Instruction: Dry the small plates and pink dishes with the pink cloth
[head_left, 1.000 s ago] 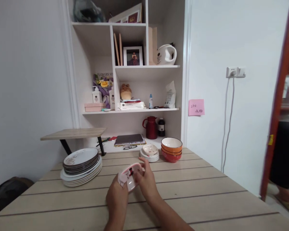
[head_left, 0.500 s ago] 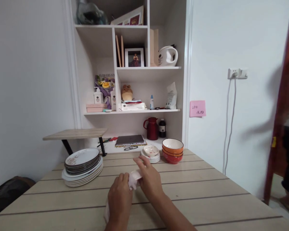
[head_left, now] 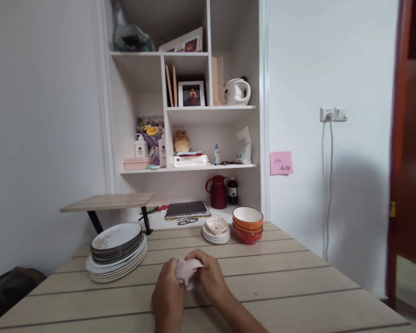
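Near the front middle of the wooden table, a pale pinkish cloth (head_left: 185, 272) is bunched between my hands. My left hand (head_left: 168, 286) is closed on its left side. My right hand (head_left: 211, 276) pinches a small white dish (head_left: 195, 263) with a thin rim, partly wrapped by the cloth. Most of the dish is hidden by cloth and fingers. Beyond my hands stands a stack of small white plates (head_left: 216, 237) with a flowered square dish (head_left: 217, 225) on top. Right of it are stacked orange and red bowls (head_left: 247, 226).
Stacked large plates (head_left: 117, 249) stand at the table's left, by a small raised wooden shelf (head_left: 107, 202) on black legs. Behind the table, a white shelf unit holds a closed laptop (head_left: 186, 208), glasses (head_left: 187, 221), a red jug (head_left: 218, 191) and a dark bottle (head_left: 233, 190).
My right hand's raised fingers have come down around the dish, and my hands are closer together. The view has tilted up slightly. The person at the right edge is out of view.
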A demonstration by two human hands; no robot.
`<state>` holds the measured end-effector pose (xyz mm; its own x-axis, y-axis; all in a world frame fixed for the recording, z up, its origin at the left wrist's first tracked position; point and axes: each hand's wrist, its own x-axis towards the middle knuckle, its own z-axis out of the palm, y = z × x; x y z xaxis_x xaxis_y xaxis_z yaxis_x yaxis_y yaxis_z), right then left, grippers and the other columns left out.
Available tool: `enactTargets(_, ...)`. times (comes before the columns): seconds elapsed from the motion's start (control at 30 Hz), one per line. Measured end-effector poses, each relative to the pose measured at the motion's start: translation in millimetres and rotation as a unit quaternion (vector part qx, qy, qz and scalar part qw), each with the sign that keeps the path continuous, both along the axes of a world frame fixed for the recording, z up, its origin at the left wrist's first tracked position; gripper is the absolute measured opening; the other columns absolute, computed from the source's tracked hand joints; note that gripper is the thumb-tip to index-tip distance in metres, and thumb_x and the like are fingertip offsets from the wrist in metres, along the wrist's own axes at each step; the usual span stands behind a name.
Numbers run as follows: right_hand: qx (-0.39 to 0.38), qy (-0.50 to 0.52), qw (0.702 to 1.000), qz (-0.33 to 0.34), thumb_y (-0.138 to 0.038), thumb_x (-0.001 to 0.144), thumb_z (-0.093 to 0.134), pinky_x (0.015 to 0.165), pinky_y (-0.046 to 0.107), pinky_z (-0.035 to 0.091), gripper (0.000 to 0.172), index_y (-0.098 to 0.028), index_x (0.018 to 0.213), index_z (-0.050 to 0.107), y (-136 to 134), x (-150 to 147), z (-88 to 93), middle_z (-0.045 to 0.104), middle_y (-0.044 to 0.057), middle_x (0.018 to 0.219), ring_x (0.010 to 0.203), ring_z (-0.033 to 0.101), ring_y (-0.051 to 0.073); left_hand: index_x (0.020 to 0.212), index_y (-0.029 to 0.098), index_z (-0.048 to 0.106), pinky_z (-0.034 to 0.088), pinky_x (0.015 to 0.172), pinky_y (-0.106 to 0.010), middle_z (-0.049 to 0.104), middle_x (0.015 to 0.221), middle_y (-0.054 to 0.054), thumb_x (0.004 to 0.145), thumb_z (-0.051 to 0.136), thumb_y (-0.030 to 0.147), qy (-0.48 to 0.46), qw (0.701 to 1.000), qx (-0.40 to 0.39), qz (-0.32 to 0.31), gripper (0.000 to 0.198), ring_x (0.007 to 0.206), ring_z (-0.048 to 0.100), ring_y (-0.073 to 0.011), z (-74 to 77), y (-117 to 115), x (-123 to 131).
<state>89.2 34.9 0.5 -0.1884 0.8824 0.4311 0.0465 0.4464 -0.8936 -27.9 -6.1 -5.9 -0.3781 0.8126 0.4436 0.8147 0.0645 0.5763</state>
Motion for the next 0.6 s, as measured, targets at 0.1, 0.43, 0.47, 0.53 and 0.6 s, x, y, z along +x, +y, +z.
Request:
enactTargets(0.1, -0.103, 0.118, 0.986, 0.048, -0.018, 0.055, 0.049, 0.054, 0.023, 0.037, 0.03, -0.017, 0.077, 0.069, 1, -3, -2.2, 0.066, 0.0, 0.064, 0.057, 0.054, 0.015, 0.095, 0.023, 0.06, 0.032, 0.062, -0.023, 0.065, 0.097, -0.002, 0.082, 0.049, 0.009, -0.051, 0.998, 0.02, 0.007, 0.022, 0.084, 0.06, -0.0149, -0.7, 2, -2)
enactTargets(0.43, -0.103, 0.152, 0.983, 0.019, -0.025, 0.066, 0.059, 0.062, 0.028, 0.045, 0.033, -0.017, 0.098, 0.065, -6, 8, 6.6, 0.068, 0.003, 0.075, 0.067, 0.06, 0.019, 0.102, 0.021, 0.062, 0.041, 0.075, -0.024, 0.069, 0.102, -0.005, 0.083, 0.049, 0.009, -0.105, 0.992, 0.061, -0.044, 0.026, 0.094, 0.063, -0.0176, -10.0, 5, 2)
enactTargets(0.47, -0.066, 0.127, 0.99, -0.006, -0.024, 0.069, 0.057, 0.066, 0.03, 0.047, 0.037, -0.018, 0.104, 0.063, -6, 9, 5.9, 0.069, 0.004, 0.08, 0.072, 0.062, 0.02, 0.105, 0.022, 0.062, 0.041, 0.078, -0.025, 0.068, 0.105, -0.005, 0.082, 0.048, 0.006, -0.082, 0.995, 0.054, -0.034, 0.03, 0.099, 0.062, -0.0178, -9.2, 3, 4)
enactTargets(0.53, 0.027, 0.047, 0.996, -0.065, -0.017, 0.071, 0.05, 0.077, 0.032, 0.048, 0.047, -0.021, 0.117, 0.059, -7, 11, 5.9, 0.07, 0.006, 0.098, 0.086, 0.064, 0.021, 0.105, 0.022, 0.062, 0.04, 0.081, -0.026, 0.066, 0.107, -0.005, 0.082, 0.047, 0.003, -0.014, 0.999, 0.04, -0.016, 0.034, 0.104, 0.059, -0.0183, -6.0, -1, 7)
enactTargets(0.6, 0.114, -0.078, 0.984, -0.11, -0.009, 0.069, 0.046, 0.086, 0.033, 0.044, 0.053, -0.023, 0.119, 0.061, -11, 12, 8.7, 0.068, 0.006, 0.111, 0.099, 0.062, 0.021, 0.1, 0.022, 0.062, 0.039, 0.081, -0.027, 0.065, 0.103, -0.004, 0.084, 0.046, 0.004, 0.068, 0.997, 0.028, -0.011, 0.03, 0.102, 0.057, -0.0189, -2.6, -5, 12)
